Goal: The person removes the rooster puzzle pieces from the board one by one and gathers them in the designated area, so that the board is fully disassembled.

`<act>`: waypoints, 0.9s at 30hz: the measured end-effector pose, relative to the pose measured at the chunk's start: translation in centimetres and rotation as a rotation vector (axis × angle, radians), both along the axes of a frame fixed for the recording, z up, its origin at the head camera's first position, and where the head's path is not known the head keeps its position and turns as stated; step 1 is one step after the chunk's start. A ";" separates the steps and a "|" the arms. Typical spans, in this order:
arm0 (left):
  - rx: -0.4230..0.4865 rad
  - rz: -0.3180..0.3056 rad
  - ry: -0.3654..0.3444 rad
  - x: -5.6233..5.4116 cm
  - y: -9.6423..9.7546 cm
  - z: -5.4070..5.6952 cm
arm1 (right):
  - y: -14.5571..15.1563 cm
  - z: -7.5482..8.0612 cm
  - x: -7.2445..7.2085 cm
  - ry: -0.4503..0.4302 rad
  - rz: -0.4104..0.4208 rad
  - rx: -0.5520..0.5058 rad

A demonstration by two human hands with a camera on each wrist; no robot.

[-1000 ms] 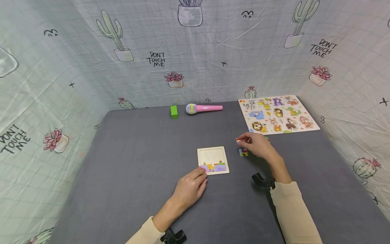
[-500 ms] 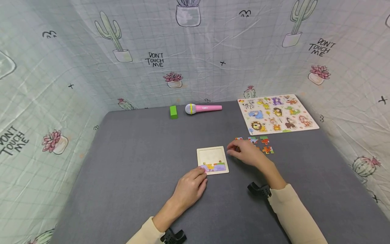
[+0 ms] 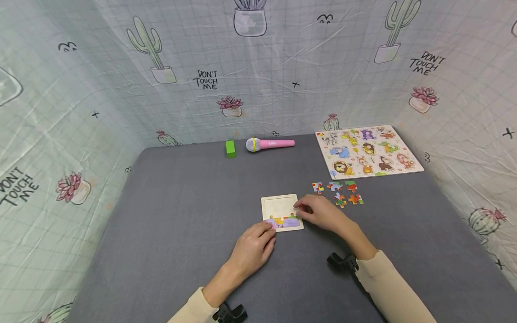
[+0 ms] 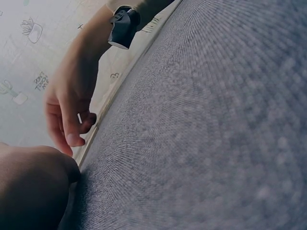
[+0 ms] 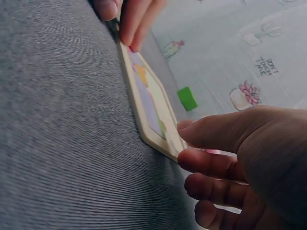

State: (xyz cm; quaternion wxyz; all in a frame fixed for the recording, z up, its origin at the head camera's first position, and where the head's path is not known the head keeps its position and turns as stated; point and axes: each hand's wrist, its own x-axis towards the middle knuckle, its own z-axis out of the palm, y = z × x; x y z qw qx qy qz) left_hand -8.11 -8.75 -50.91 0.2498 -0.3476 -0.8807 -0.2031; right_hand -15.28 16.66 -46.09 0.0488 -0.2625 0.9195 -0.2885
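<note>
A small square wooden puzzle tray [image 3: 279, 202] lies on the grey cloth, a strip of purple and orange puzzle pieces [image 3: 290, 221] fitted along its near side. My left hand [image 3: 251, 249] rests its fingertips on the tray's near left corner, its thumb just off the edge. Over the tray's right edge is my right hand [image 3: 321, 213], thumb and index finger bent towards each other; the right wrist view shows their tips close to the tray corner. Whether a piece sits between them is too unclear to tell. Several loose puzzle pieces [image 3: 340, 199] lie beyond this hand.
An animal picture board [image 3: 373, 152] lies at the back right. Along the back edge are a pink toy microphone [image 3: 276, 143] and a green block [image 3: 230, 149]. A patterned cloth [image 3: 258, 67] encloses the back and sides.
My right hand has come from the loose pieces left and nearer, to the tray's right edge, uncovering several of them. The left hand has stayed on the tray corner.
</note>
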 end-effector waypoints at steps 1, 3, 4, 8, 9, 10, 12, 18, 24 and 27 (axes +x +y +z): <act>-0.004 -0.001 -0.003 0.0 0.0 0.0 | 0.0 0.0 0.1 -0.003 0.003 -0.006; -0.011 -0.003 -0.005 0.0 0.0 0.1 | 0.0 -0.2 0.3 -0.001 0.009 -0.013; -0.016 -0.005 -0.009 0.0 0.0 0.1 | 0.0 -0.2 0.4 -0.006 0.008 -0.016; -0.063 -0.002 -0.039 0.0 0.0 0.2 | -0.2 -0.4 0.6 -0.015 0.003 -0.019; -0.078 0.000 -0.051 0.0 0.0 0.2 | -0.2 -0.4 0.7 -0.019 0.000 -0.017; -0.094 0.002 -0.061 0.1 0.0 0.2 | -0.3 -0.4 0.8 -0.017 0.000 -0.014; -0.126 0.010 -0.076 0.1 0.0 0.2 | -0.4 -0.5 0.8 -0.011 0.004 -0.012; -0.160 0.018 -0.076 0.2 0.1 -0.1 | -0.6 -0.8 0.8 0.018 0.008 -0.004; -0.162 0.031 -0.080 0.3 0.2 -0.2 | -0.8 -0.9 0.9 0.026 0.010 -0.023; -0.169 0.037 -0.080 0.4 0.3 -0.1 | -0.9 -0.9 0.9 0.032 0.002 -0.032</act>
